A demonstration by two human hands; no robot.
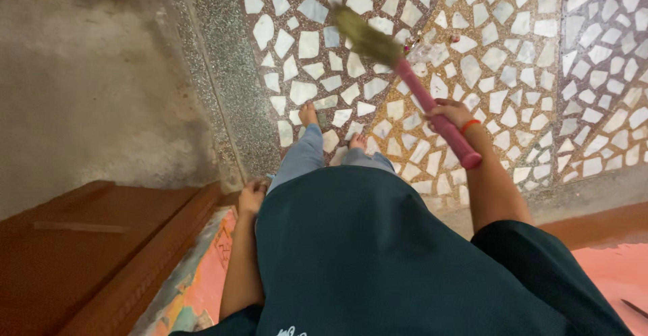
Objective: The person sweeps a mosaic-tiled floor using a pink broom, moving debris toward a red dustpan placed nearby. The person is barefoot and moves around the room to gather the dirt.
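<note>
**Broom running out toward eleven o'clock from the right hand**

Nearest, the left hand (pixel 252 197) is hanging at the dark green garment's edge, holding nothing; whether its fingers are curled I cannot tell. Further out, the right hand (pixel 451 113) is wrapping closed around the broom's pink handle (pixel 439 121). The broom's long axis is slanting toward eleven o'clock, its bristles (pixel 364 38) brushing the mosaic floor (pixel 540 52) beyond the bare feet (pixel 309 115).

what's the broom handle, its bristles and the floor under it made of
Broom handle: looks like smooth pink plastic with a slight sheen, gripped by the right hand. Bristles: blurred, olive-green, probably dried grass or fibre, though hard to tell. Floor: pale irregular stone chips, likely marble, set in speckled brown terrazzo, polished. The left hand hangs beside the dark green garment, which looks like matte woven cloth.
</note>
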